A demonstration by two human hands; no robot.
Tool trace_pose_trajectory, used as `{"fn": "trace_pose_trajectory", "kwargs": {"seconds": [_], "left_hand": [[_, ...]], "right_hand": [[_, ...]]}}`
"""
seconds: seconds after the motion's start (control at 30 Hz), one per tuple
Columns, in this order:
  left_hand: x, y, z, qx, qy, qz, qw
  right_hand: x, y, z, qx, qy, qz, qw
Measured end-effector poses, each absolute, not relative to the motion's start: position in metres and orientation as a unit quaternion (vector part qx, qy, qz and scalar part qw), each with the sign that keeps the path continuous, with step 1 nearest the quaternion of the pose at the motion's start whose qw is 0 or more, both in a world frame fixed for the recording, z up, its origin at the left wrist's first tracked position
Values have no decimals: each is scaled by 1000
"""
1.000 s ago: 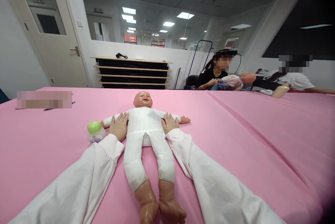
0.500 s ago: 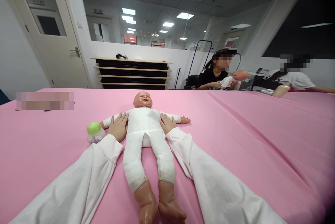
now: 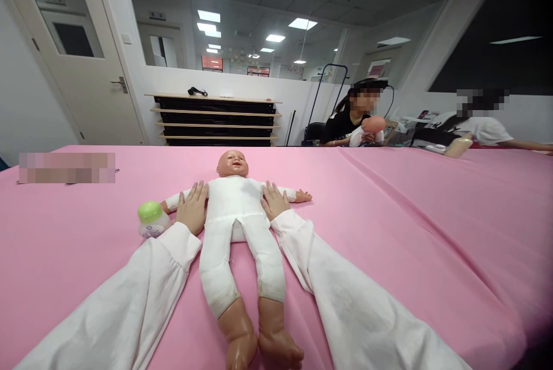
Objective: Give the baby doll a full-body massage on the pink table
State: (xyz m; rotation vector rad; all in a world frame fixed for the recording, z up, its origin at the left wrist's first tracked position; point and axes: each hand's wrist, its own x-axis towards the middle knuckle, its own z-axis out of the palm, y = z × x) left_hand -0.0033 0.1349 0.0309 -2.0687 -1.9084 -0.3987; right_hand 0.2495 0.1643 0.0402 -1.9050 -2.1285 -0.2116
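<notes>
A baby doll (image 3: pixel 237 200) with a white cloth body lies on its back on the pink cover (image 3: pixel 389 231), its head away from me and its feet toward me. Its arms stretch out to both sides. My left hand (image 3: pixel 193 208) rests against the doll's side below its arm, fingers extended and palm down. On the other side my right hand (image 3: pixel 275 202) lies the same way, fingers spread beside the torso. Neither hand grips anything. Just left of my left hand stands a clear jar with a green lid (image 3: pixel 151 219).
A blurred-out item (image 3: pixel 67 168) lies at the far left of the table. Beyond the edge, a seated person (image 3: pixel 345 119) holds another doll (image 3: pixel 372 125). A second person (image 3: pixel 484 125) is farther right, near a pale bottle (image 3: pixel 458 145). Black shelving (image 3: pixel 216 122) stands against the wall.
My hands stay beside the doll, with the fingers slightly lifted and straighter. The view shifts a little. The seated person's doll has moved left, closer to that person.
</notes>
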Motion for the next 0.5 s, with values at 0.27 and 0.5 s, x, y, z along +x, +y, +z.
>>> {"fn": "trace_pose_trajectory", "kwargs": {"seconds": [0.27, 0.5], "left_hand": [[-2, 133, 35, -750, -645, -93, 114], [-1, 131, 36, -698, -694, -103, 146]], "right_hand": [[245, 168, 42, -648, -750, -74, 111], [249, 163, 40, -669, -731, -86, 108]]}}
